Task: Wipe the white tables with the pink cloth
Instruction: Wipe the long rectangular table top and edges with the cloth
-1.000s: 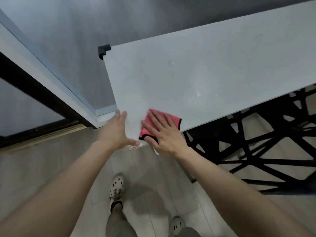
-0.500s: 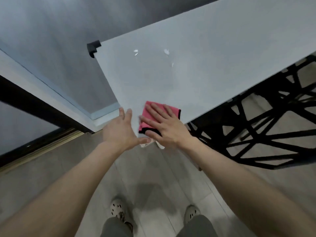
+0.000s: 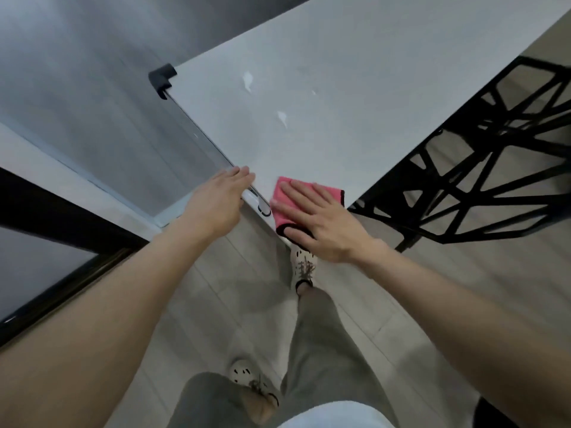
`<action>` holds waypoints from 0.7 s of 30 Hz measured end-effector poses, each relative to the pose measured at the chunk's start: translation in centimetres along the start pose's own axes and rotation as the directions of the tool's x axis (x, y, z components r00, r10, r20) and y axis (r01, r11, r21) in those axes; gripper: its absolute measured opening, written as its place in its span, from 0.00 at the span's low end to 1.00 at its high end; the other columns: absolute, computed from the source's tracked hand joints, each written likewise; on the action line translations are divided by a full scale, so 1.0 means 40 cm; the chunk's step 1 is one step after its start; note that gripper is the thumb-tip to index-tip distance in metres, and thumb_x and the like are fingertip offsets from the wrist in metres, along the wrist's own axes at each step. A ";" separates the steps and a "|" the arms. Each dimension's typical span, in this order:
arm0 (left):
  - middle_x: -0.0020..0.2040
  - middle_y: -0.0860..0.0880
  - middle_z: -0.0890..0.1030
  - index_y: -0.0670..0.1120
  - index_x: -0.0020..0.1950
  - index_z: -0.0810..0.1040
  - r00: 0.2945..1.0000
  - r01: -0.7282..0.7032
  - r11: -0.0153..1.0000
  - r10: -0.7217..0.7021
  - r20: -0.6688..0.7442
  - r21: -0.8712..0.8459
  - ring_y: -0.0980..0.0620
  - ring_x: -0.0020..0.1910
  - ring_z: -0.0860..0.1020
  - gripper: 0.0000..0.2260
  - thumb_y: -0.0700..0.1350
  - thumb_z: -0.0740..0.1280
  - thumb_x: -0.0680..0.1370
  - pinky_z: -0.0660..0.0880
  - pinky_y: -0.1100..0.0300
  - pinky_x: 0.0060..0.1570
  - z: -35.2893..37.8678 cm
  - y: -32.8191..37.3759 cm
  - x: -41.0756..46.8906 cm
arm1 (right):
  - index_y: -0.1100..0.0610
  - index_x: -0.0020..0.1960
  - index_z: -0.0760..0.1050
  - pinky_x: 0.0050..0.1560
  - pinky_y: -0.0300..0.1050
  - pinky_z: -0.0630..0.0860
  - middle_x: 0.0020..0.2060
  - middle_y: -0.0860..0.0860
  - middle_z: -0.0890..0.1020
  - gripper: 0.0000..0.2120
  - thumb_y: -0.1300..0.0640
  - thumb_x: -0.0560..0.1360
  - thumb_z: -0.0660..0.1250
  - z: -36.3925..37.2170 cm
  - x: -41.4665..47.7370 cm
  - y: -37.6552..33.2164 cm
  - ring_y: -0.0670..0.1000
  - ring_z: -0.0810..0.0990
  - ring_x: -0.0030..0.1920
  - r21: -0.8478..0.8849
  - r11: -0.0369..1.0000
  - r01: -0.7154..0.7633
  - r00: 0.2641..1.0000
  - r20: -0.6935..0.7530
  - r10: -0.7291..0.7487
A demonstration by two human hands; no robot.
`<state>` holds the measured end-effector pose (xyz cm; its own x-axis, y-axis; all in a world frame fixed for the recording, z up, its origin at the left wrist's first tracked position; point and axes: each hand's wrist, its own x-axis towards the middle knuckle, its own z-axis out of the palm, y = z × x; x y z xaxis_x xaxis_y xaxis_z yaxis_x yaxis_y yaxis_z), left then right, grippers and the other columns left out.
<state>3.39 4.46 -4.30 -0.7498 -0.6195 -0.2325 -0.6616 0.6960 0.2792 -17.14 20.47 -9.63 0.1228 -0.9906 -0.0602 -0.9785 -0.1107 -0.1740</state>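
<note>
A white table (image 3: 355,88) runs from the near corner up to the top right. A folded pink cloth (image 3: 285,199) with a dark trim lies on that near corner. My right hand (image 3: 318,222) presses flat on the cloth, fingers spread and pointing up left. My left hand (image 3: 221,200) rests on the table's left edge just beside the cloth, fingers laid over the rim, holding nothing. Two small white glints show on the tabletop farther in.
A black corner guard (image 3: 162,78) caps the table's far left corner. Black lattice table legs (image 3: 482,168) stand under the right side. A grey wall and a dark-framed glass panel (image 3: 46,273) close the left. My legs and shoes are on the pale floor below.
The view has swung, so the table corner now points toward me. My left hand has moved up onto the table's left edge. My right hand stays pressed on the cloth at the corner.
</note>
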 end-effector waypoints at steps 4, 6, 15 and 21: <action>0.88 0.48 0.60 0.47 0.88 0.62 0.999 -0.038 0.999 0.038 -0.009 0.006 0.48 0.87 0.57 0.37 0.28 0.60 0.79 0.50 0.58 0.84 0.006 -0.021 0.006 | 0.40 0.88 0.47 0.86 0.59 0.43 0.88 0.47 0.43 0.32 0.34 0.86 0.45 -0.071 0.091 0.152 0.48 0.39 0.87 0.071 0.898 -0.434 0.900 -0.013 0.436; 0.88 0.49 0.61 0.47 0.87 0.64 0.998 -0.060 0.998 0.060 -0.013 -0.009 0.49 0.87 0.59 0.38 0.27 0.59 0.77 0.56 0.54 0.84 0.007 -0.024 0.000 | 0.42 0.88 0.50 0.86 0.60 0.42 0.88 0.52 0.46 0.33 0.33 0.85 0.46 -0.050 0.125 0.087 0.52 0.41 0.88 0.081 0.842 -0.534 0.841 -0.046 0.538; 0.89 0.49 0.55 0.50 0.88 0.59 0.980 0.191 0.981 -0.188 0.059 -0.044 0.47 0.88 0.56 0.32 0.49 0.67 0.87 0.63 0.43 0.82 -0.085 -0.087 0.144 | 0.39 0.88 0.48 0.86 0.60 0.40 0.88 0.48 0.43 0.35 0.27 0.85 0.48 -0.004 0.105 -0.070 0.48 0.37 0.87 0.057 0.930 -0.362 0.930 -0.047 0.365; 0.90 0.52 0.44 0.52 0.90 0.48 0.980 0.147 0.989 -0.149 0.134 0.025 0.52 0.89 0.44 0.34 0.37 0.60 0.87 0.58 0.45 0.83 -0.053 -0.155 0.203 | 0.42 0.88 0.51 0.86 0.60 0.41 0.88 0.52 0.46 0.36 0.27 0.84 0.46 -0.051 0.405 0.023 0.51 0.41 0.88 0.088 0.917 -0.389 0.914 -0.082 0.396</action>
<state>1.43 -5.67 -5.96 -0.6373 -0.6620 -0.3945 -0.7648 0.6059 0.2188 -16.39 4.14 -8.76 -0.2890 -0.9564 -0.0431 -0.9304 0.2912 -0.2226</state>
